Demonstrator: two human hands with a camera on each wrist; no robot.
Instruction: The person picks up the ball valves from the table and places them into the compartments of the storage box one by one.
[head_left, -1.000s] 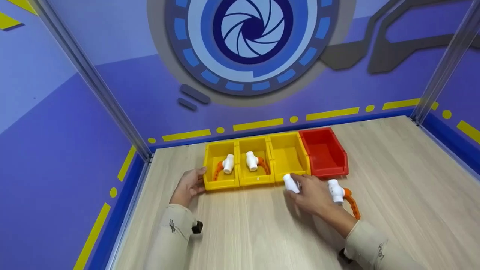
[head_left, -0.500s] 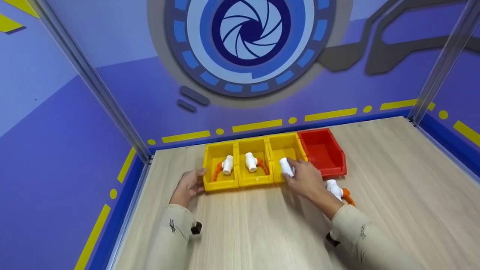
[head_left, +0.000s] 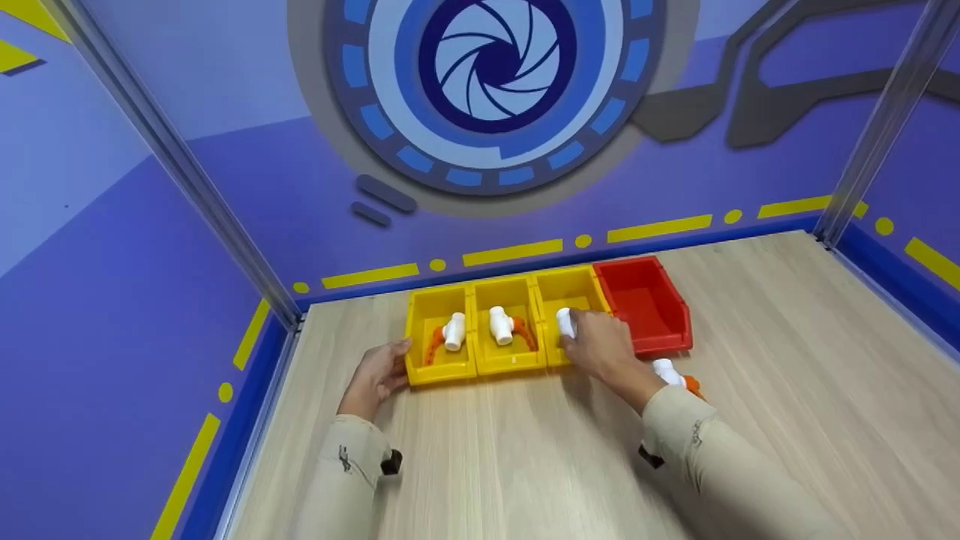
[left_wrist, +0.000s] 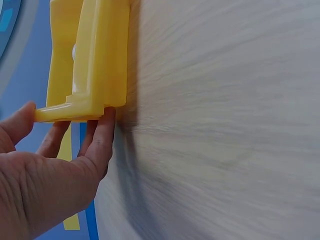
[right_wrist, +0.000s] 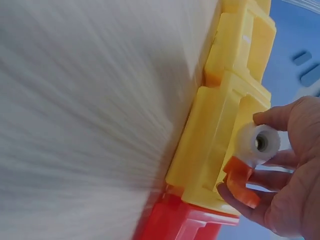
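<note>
My right hand grips a white ball valve at the third yellow bin. In the right wrist view its orange lever lies against the curled fingers, and the valve's round open end faces the camera. At the row's left end, my left hand holds the outer edge of a yellow bin, thumb at the rim and fingertips against the side. Inside that bin lies one ball valve; another ball valve lies in the middle yellow bin.
A red bin adjoins the yellow row on the right. Another ball valve lies on the wooden table before it, partly hidden by the right forearm. A printed blue-purple wall rises close behind the bins.
My right hand has carried its ball valve from in front of the bins forward and left into the third yellow bin's opening. The left hand keeps its hold on the end bin.
</note>
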